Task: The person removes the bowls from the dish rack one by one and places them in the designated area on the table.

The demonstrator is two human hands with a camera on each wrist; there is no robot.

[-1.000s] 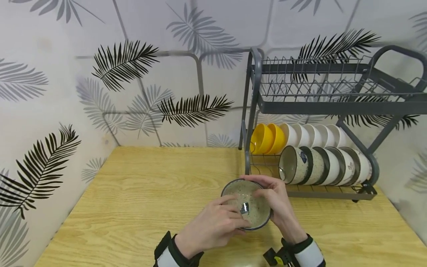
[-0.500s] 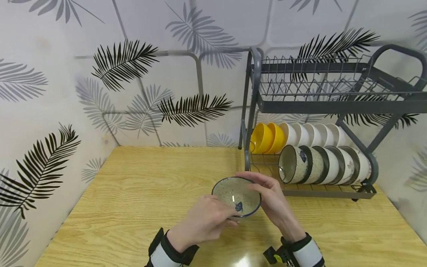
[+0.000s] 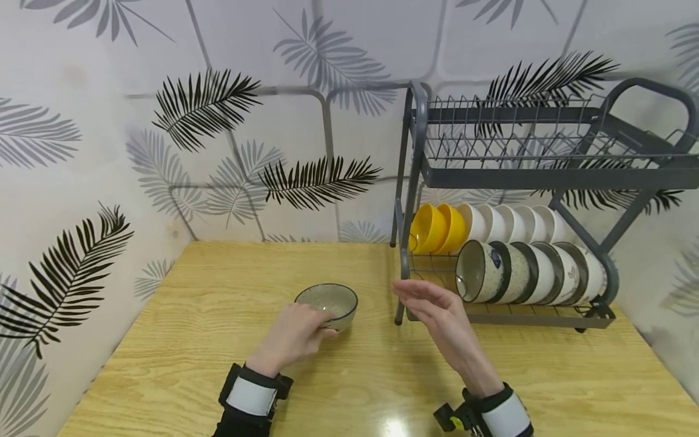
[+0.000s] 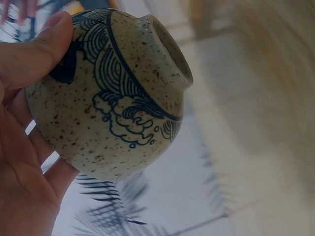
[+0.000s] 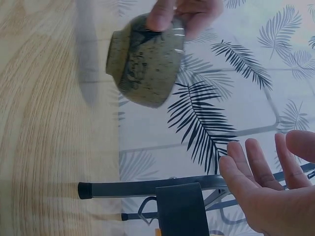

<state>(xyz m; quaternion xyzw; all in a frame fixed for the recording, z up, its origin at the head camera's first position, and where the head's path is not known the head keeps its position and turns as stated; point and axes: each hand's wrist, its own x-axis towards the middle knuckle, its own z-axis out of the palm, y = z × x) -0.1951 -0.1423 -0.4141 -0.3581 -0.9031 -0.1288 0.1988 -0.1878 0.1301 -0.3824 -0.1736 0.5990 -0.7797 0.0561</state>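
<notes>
Grey-green bowl [image 3: 330,297], likely stiff, slick and breakable, best taken by its rim, where the left hand [image 3: 295,334] pinches it above the surface [image 3: 218,285]; right hand [image 3: 441,318] apart, fingers relaxed, holding nothing.

From here I count one speckled beige ceramic bowl with blue wave drawings [image 3: 322,297], one left hand [image 3: 295,337], one right hand [image 3: 445,318], one dark grey two-tier metal rack [image 3: 546,178], two round yellow bowls [image 3: 428,229], five small white bowls [image 3: 494,224], five larger round speckled or white bowls [image 3: 511,272] and one wood-grain desk [image 3: 218,297].
</notes>
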